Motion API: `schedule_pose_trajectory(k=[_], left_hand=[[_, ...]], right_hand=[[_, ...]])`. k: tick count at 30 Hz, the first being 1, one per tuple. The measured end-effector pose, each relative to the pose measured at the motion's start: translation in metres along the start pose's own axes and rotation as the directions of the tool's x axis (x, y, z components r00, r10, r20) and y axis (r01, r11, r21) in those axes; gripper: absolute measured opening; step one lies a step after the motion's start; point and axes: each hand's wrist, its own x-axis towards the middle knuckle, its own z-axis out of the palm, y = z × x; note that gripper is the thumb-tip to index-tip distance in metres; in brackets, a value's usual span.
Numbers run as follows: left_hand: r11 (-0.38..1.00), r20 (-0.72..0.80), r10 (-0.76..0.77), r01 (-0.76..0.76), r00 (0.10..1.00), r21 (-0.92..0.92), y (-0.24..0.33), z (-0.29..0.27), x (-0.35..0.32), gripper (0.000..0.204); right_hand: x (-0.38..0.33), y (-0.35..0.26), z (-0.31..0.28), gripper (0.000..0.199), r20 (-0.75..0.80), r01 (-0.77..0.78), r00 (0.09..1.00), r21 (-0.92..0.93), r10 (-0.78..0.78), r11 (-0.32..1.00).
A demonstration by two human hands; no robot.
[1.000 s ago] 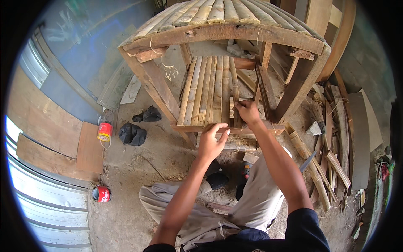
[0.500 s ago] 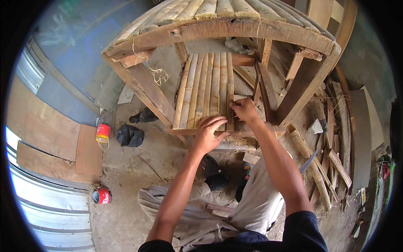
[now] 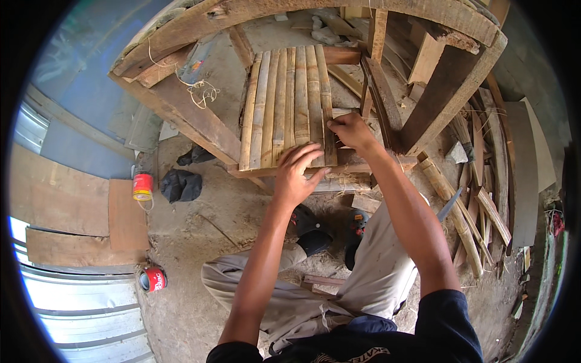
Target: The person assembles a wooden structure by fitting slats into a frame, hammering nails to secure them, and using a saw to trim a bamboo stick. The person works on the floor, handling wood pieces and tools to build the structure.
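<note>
A low wooden frame point(image 3: 445, 115) stands before me, with a row of split bamboo slats point(image 3: 284, 103) laid side by side across the left part of its lower level. My left hand point(image 3: 295, 174) rests at the near ends of the slats, fingers stretched over them and thumb apart by the front rail point(image 3: 351, 162). Against the right edge of the outermost bamboo slat point(image 3: 323, 103) is my right hand point(image 3: 354, 131), its fingers curled and pressed together. Whatever may be pinched in them is hidden. Right of that slat the frame has an open gap.
Bamboo poles point(image 3: 448, 187) and wood scraps lie on the right, with a blade point(image 3: 449, 204) near my knee. Two red cans point(image 3: 143, 186) and a black bag point(image 3: 181, 186) are at left. Thin string point(image 3: 203, 92) dangles from the frame's upper left.
The view has shifted, so the frame sits higher in the picture. Both hands stay at nearly the same places on the slats, the left one's fingers slightly more spread.
</note>
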Motion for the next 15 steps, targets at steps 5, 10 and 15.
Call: schedule_pose_trajectory(k=[5, 10, 15], left_hand=[[1.000, -0.040, -0.010, 0.011, 0.999, 0.027, 0.002, 0.003, 0.000, 0.024], [0.999, -0.056, -0.002, 0.004, 0.998, 0.045, 0.002, 0.005, -0.001, 0.020], [0.999, -0.067, -0.003, 0.006, 0.998, 0.040, 0.002, 0.006, -0.001, 0.020]], right_hand=[[-0.001, 0.002, 0.002, 0.031, -0.010, 0.058, 0.998, 0.036, -0.058, 0.998], [0.005, 0.012, 0.006, 0.031, -0.047, 0.094, 0.995, 0.013, -0.093, 0.995], [0.011, 0.021, 0.009, 0.031, -0.055, 0.087, 0.995, -0.021, -0.088, 0.996]])
